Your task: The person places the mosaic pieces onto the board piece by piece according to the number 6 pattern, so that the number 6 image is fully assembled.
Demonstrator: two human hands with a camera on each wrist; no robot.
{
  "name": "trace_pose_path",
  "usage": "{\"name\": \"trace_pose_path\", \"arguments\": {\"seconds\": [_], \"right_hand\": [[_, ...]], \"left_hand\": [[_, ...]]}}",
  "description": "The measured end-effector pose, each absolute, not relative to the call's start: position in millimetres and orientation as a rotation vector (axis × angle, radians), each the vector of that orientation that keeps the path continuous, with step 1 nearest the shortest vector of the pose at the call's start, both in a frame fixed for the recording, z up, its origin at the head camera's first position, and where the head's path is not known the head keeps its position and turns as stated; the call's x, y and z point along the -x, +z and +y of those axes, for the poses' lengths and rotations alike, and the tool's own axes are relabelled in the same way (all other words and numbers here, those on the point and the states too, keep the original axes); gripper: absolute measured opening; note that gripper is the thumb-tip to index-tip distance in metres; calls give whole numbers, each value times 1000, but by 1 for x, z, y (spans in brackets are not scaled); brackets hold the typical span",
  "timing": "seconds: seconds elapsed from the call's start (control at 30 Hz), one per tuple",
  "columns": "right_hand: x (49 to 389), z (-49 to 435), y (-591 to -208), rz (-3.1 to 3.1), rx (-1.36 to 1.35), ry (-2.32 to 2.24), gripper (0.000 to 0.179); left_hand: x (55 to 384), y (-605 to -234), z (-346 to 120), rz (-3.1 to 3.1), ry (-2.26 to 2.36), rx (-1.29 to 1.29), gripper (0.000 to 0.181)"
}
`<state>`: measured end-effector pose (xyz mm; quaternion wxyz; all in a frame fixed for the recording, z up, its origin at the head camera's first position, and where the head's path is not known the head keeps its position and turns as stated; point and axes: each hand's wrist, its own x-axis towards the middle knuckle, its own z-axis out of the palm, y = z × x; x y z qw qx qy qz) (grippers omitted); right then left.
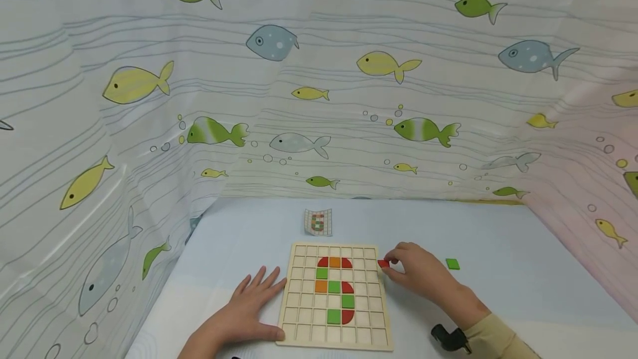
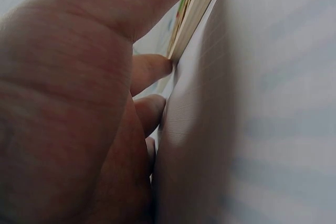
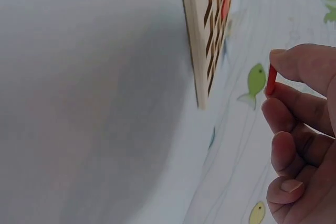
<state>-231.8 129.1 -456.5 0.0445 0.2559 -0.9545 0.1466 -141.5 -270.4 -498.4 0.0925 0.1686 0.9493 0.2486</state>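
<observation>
Two hands flank the wooden grid board (image 1: 334, 295): the left hand (image 1: 249, 306) lies flat, fingers spread, at its left edge; the right hand (image 1: 423, 273) pinches a red tile (image 1: 383, 263) at its right edge. From the left wrist, fingers (image 2: 152, 69) touch the board's edge (image 2: 197, 11). From the right wrist, fingertips (image 3: 294, 61) grip the tile (image 3: 271, 80).

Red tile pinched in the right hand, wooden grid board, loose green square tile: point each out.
Red tile (image 1: 383, 263), head view, its visible face beyond the fingertips.
Wooden grid board (image 1: 304, 298), head view, bare left cells.
Loose green square tile (image 1: 452, 263), head view, its centre.

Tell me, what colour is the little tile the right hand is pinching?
Red. The tile pinched by the right hand shows best in the head view.
</observation>
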Motion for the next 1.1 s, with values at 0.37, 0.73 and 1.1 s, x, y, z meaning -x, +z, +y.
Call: {"name": "trace_pose_path", "arguments": {"seconds": [0.37, 0.73, 1.1], "right_hand": [[213, 94, -457, -2900, -984, 429, 18], [194, 57, -462, -2850, -1179, 495, 16], [179, 30, -460, -2868, -1249, 443, 15]], "left_hand": [[142, -498, -271, 2811, 741, -507, 106], [143, -499, -271, 2807, 732, -492, 107], [143, -500, -271, 2811, 729, -514, 106]]}}
